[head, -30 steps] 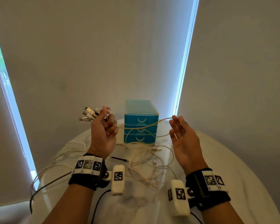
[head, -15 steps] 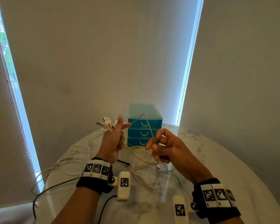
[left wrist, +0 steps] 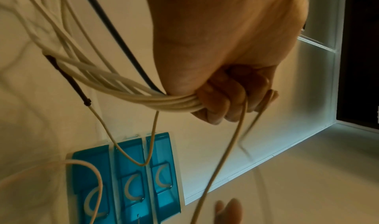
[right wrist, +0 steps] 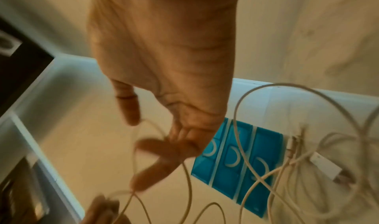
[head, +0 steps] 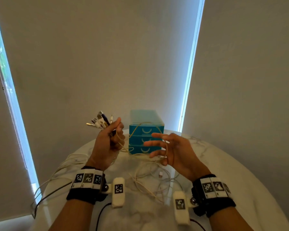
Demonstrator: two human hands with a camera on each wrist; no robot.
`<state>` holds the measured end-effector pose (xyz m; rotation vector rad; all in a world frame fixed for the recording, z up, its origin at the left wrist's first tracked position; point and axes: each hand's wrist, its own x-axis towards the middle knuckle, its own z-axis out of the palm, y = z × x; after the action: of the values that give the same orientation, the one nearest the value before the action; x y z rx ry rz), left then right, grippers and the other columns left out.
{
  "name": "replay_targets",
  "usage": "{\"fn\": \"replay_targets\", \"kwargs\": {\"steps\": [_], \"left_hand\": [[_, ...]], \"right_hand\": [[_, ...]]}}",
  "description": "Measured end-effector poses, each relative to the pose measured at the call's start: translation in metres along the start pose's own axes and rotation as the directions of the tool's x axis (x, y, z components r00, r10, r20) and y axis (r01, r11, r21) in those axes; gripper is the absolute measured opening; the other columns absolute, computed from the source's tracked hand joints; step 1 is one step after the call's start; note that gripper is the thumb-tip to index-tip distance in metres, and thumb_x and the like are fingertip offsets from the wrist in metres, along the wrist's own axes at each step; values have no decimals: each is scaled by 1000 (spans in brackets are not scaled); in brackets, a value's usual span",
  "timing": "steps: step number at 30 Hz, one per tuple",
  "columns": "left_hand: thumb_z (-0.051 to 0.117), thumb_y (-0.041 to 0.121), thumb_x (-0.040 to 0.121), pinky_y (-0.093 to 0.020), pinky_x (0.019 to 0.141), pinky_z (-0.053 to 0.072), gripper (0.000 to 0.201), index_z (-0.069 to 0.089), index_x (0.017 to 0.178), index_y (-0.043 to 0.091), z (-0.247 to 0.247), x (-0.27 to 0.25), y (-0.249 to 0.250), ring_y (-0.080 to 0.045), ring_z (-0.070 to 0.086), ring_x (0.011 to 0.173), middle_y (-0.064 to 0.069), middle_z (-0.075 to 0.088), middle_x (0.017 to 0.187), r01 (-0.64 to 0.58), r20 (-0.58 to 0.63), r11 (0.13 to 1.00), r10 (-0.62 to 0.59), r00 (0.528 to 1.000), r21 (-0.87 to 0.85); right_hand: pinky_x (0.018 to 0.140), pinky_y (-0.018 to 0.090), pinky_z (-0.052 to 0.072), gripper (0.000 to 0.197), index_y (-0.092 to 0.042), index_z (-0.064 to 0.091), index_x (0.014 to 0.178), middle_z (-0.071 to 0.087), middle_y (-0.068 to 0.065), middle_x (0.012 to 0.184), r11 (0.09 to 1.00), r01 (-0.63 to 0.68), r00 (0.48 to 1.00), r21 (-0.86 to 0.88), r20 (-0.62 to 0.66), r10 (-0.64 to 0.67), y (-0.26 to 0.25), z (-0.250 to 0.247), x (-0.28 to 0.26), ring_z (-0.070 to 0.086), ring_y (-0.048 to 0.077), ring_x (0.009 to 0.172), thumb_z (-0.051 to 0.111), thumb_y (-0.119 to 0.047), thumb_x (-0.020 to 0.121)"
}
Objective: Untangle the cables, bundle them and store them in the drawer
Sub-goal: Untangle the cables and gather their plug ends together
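Left hand [head: 107, 144] is fisted round the gathered cables [left wrist: 143, 96], plugs fanned above it, while the right hand [head: 172, 150], fingers spread, has one cream strand looped across them. Bundling looks barely begun: loose cable sprawls mid-surface [head: 240, 189], and the blue drawers [head: 146, 139] at the far edge stay closed.

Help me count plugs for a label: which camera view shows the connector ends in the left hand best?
The head view: the connector ends fan out above the left hand. The left wrist view shows only cords entering its grip; the right wrist view shows none of them.

Black wristbands [head: 85, 194], white marker tags [head: 88, 178]
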<state>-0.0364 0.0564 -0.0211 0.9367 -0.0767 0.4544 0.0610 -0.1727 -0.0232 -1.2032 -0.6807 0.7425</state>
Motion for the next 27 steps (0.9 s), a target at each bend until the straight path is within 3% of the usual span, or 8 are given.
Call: {"fn": "replay_targets", "kwargs": {"steps": [3, 6, 10, 14, 17, 21, 24, 27], "left_hand": [[59, 30, 104, -15, 42, 20, 40, 56, 65, 21, 2, -3, 1, 1, 40, 37, 12, 49, 50, 12, 48, 1000, -12, 999, -2], [59, 30, 103, -13, 41, 33, 39, 51, 66, 18, 4, -6, 1, -1, 39, 38, 11, 43, 48, 28, 116, 1000, -28, 993, 6], [57, 31, 105, -15, 42, 28, 40, 47, 68, 18, -1, -6, 3, -3, 34, 38, 10, 38, 47, 25, 126, 1000, -25, 992, 5], [58, 33, 102, -26, 50, 12, 42, 49, 62, 22, -5, -5, 6, -7, 18, 43, 10, 30, 47, -26, 73, 999, 22, 997, 47], [61, 31, 100, -28, 50, 10, 42, 50, 60, 23, -9, -4, 9, -5, 22, 40, 10, 29, 47, -51, 3, 994, 51, 999, 94], [59, 29, 106, -27, 46, 10, 42, 55, 65, 22, -12, 1, 5, -6, 20, 43, 9, 28, 50, -56, -88, 969, 79, 993, 239], [61, 29, 107, -22, 40, 13, 38, 57, 70, 22, -10, 5, 1, -4, 20, 41, 10, 27, 49, -66, -179, 948, 127, 976, 312], [64, 31, 106, -23, 40, 13, 35, 60, 73, 21, -16, 9, -1, -5, 20, 41, 10, 27, 50, -87, -266, 935, 186, 946, 345]], "right_hand": [[42, 22, 40, 56, -27, 42, 154, 82, 8, 110, 860, -119, 985, -495, -167, 41, 3, 22, 25, 68, 17, 61, 58, -11, 103], [51, 23, 50, 80, -45, 27, 160, 78, 5, 109, 595, -166, 981, -787, -68, 183, 16, 40, 47, 68, 13, 63, 71, -15, 100], [57, 17, 57, 32, -19, 64, 135, 73, -3, 96, 419, -61, 995, -906, -23, 95, 29, 51, 64, 66, 5, 64, 71, -27, 104], [47, 17, 48, 16, -11, 70, 108, 75, 0, 94, 636, 3, 990, -772, -88, -112, 9, 43, 61, 67, 4, 58, 63, -26, 109], [43, 19, 35, 14, -9, 71, 105, 71, 2, 88, 952, 153, 981, -266, -79, -180, -28, 34, 40, 63, 13, 73, 62, -20, 107], [49, 22, 35, 9, -10, 63, 89, 62, 7, 92, 949, 295, 955, 107, -35, -293, -71, 18, 6, 58, 19, 84, 58, -15, 95], [50, 23, 44, 29, -4, 68, 92, 66, 8, 91, 967, 216, 971, -133, -76, -227, -80, 1, -7, 63, 19, 85, 56, -23, 109], [71, 24, 62, 34, -1, 82, 106, 79, 7, 93, 842, 30, 962, -538, -214, -172, -72, -16, -7, 73, 17, 80, 66, -32, 107]]}}
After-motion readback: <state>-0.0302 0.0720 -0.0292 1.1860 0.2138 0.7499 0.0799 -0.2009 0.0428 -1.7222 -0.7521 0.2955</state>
